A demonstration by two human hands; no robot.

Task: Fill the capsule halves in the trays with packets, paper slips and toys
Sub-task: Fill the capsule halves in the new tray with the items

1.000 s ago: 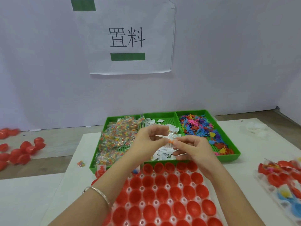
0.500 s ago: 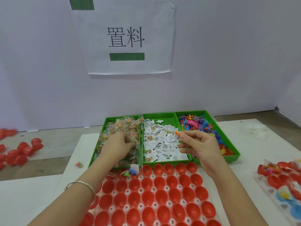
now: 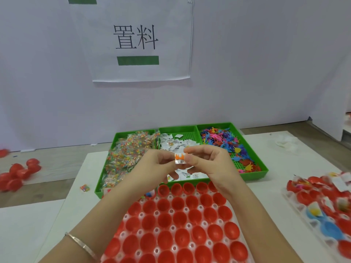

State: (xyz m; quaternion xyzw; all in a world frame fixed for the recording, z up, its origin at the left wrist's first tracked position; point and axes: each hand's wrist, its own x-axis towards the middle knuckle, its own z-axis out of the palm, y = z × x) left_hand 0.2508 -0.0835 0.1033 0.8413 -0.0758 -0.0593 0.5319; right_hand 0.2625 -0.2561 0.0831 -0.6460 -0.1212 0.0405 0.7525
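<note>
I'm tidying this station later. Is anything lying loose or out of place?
Yes. One small colourful packet lies alone on the white table, left of the green packet tray. A cluster of red capsule halves also sits loose on the brown surface at far left, outside any tray.

The white desk (image 3: 79, 215) carries three green bins (image 3: 254, 174) side by side along its far edge, with packets (image 3: 125, 154) in the left one, paper slips (image 3: 178, 143) in the middle and coloured toys (image 3: 220, 139) in the right. A tray (image 3: 192, 244) of red capsule halves (image 3: 179, 218) sits at the near edge. A second, partly filled tray (image 3: 290, 204) sits at the right edge. A stray packet (image 3: 84, 187) lies near the left edge, and a white wad (image 3: 286, 144) by the far right corner.
</note>
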